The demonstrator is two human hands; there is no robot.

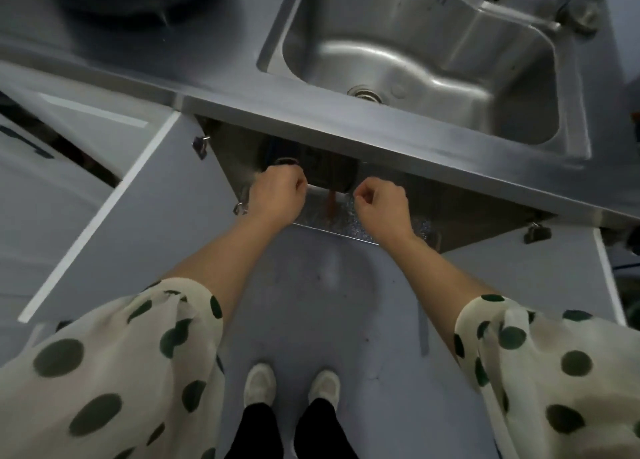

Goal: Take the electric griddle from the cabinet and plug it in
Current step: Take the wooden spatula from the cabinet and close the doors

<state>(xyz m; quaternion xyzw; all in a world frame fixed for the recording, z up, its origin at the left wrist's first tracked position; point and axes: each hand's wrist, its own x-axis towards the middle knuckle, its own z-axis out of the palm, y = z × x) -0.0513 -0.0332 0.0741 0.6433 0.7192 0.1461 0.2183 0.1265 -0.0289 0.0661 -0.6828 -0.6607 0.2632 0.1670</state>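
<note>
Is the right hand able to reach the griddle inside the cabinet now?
Probably yes: the cabinet is open and the right hand is already at the griddle, at its near edge, with nothing between them.

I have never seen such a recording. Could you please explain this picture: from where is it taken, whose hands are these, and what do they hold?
There is no machine here: a person wears one camera on the head, so you look down from above. The person stands at a steel counter with a sink. The cabinet below it is open, its door swung out to the left. Inside sits a dark appliance, the electric griddle, mostly hidden under the counter edge. The left hand and the right hand curl their fingers on its two sides, as if to pull it out.
</note>
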